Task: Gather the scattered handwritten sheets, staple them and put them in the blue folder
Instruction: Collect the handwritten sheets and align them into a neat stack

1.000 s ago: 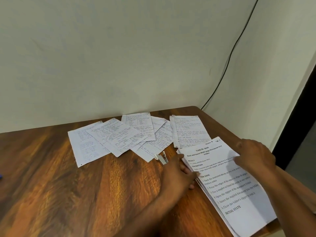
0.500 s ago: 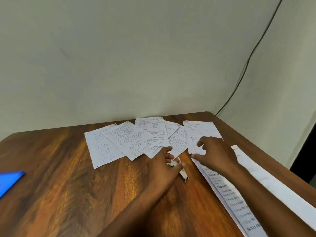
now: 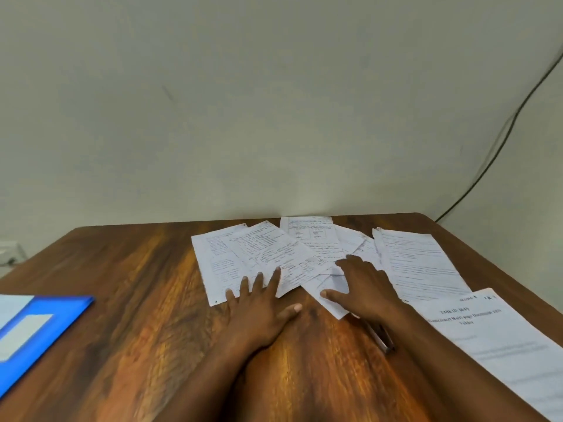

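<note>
Several handwritten sheets lie fanned out and overlapping at the far middle of the wooden table. One more handwritten sheet lies apart to their right. My left hand lies flat with spread fingers on the near edge of the left sheets. My right hand rests flat on the middle sheets, fingers spread. A small metal stapler lies on the table just under my right wrist. The blue folder sits at the left edge, partly out of frame.
A printed task sheet stack lies at the near right, reaching past the table's edge. A black cable runs down the right wall. A wall socket shows at far left.
Both hands left the printed stack and the stapler and moved left onto the handwritten sheets. The view swung left, bringing the blue folder further into frame.
</note>
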Motion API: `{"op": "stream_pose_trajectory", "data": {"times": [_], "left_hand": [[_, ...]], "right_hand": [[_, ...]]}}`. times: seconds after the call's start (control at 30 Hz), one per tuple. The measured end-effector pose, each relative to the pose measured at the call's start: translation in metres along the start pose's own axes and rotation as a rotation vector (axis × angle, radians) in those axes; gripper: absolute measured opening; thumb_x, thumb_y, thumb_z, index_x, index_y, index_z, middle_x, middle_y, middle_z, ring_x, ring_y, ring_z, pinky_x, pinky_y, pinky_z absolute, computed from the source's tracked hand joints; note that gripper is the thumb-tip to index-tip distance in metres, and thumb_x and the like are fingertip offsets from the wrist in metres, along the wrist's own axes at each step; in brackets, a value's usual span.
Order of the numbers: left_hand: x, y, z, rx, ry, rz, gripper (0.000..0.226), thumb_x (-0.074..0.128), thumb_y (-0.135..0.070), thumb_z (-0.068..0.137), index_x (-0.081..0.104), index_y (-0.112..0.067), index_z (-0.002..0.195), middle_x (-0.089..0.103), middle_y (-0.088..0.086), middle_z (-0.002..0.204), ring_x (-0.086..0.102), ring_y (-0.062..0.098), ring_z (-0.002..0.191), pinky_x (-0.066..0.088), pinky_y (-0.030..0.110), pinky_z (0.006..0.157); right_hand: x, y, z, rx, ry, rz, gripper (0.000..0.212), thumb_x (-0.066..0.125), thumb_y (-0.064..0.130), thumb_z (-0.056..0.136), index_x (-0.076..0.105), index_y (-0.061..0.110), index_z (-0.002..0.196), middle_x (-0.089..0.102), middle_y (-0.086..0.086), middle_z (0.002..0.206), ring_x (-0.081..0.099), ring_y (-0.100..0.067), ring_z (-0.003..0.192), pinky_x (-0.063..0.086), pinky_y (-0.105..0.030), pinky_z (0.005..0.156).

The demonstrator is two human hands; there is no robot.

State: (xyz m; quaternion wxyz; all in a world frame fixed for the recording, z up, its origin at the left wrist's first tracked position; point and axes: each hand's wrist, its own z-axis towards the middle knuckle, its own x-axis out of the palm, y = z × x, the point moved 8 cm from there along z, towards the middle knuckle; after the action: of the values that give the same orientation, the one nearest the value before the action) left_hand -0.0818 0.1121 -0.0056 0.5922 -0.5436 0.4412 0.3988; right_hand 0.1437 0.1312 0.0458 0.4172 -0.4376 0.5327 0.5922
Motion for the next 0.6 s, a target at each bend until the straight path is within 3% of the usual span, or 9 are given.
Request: {"op": "stream_pose_trajectory", "data": {"times": [0.13,0.3,0.37,0.43,0.5,0.6], "left_hand": [[-0.004,0.01,0.001,0.027,0.002,0.022,0.091,0.026,-0.089,0.091,0.014,-0.04,0.167,0.006,0.002,0.177,-0.003,0.032,0.163,-0.005,0.069,0.125],[-0.012,0.025,-0.001,0.031,0.0,-0.022,0.083,0.038,-0.084,0.092,0.029,-0.039,0.162,0.018,0.0,0.175,0.007,0.028,0.163,-0.001,0.07,0.124],[-0.02,0.034,0.001,0.011,-0.069,-0.078,0.075,0.046,-0.081,0.091,0.047,-0.037,0.152,0.041,-0.002,0.164,0.032,0.023,0.154,0.016,0.068,0.124],[-0.033,0.045,0.001,-0.027,-0.194,-0.135,0.061,0.055,-0.077,0.09,0.065,-0.033,0.131,0.063,-0.006,0.137,0.057,0.015,0.126,0.041,0.056,0.112],[-0.042,0.055,-0.001,-0.072,-0.282,-0.171,0.05,0.063,-0.07,0.09,0.071,-0.029,0.116,0.069,-0.007,0.117,0.063,0.012,0.106,0.054,0.045,0.096],[-0.048,0.063,-0.007,-0.113,-0.357,-0.173,0.05,0.068,-0.064,0.09,0.071,-0.025,0.121,0.069,-0.004,0.119,0.063,0.015,0.107,0.056,0.04,0.092]], "right_hand": [[0.027,0.02,0.002,-0.026,0.108,-0.02,0.093,0.038,0.087,0.088,0.009,0.041,0.164,0.001,0.0,0.175,0.015,-0.031,0.159,0.017,-0.058,0.125],[0.05,0.039,0.002,-0.04,0.157,-0.143,0.083,0.02,0.087,0.09,0.007,0.049,0.162,0.007,-0.009,0.174,0.013,-0.037,0.158,0.013,-0.063,0.123],[0.051,0.044,0.001,-0.057,0.168,-0.16,0.08,0.018,0.086,0.09,0.011,0.05,0.162,0.008,-0.009,0.174,0.013,-0.038,0.158,0.013,-0.063,0.123],[0.053,0.051,-0.002,-0.085,0.174,-0.168,0.076,0.021,0.083,0.094,0.014,0.05,0.162,0.008,-0.008,0.175,0.013,-0.037,0.158,0.013,-0.063,0.123],[0.055,0.06,-0.007,-0.116,0.181,-0.182,0.073,0.023,0.08,0.096,0.015,0.049,0.162,0.008,-0.008,0.175,0.014,-0.037,0.158,0.013,-0.063,0.123],[0.059,0.074,-0.019,-0.169,0.173,-0.191,0.072,0.022,0.078,0.098,0.015,0.047,0.162,0.009,-0.009,0.174,0.015,-0.038,0.158,0.014,-0.063,0.122]]}}
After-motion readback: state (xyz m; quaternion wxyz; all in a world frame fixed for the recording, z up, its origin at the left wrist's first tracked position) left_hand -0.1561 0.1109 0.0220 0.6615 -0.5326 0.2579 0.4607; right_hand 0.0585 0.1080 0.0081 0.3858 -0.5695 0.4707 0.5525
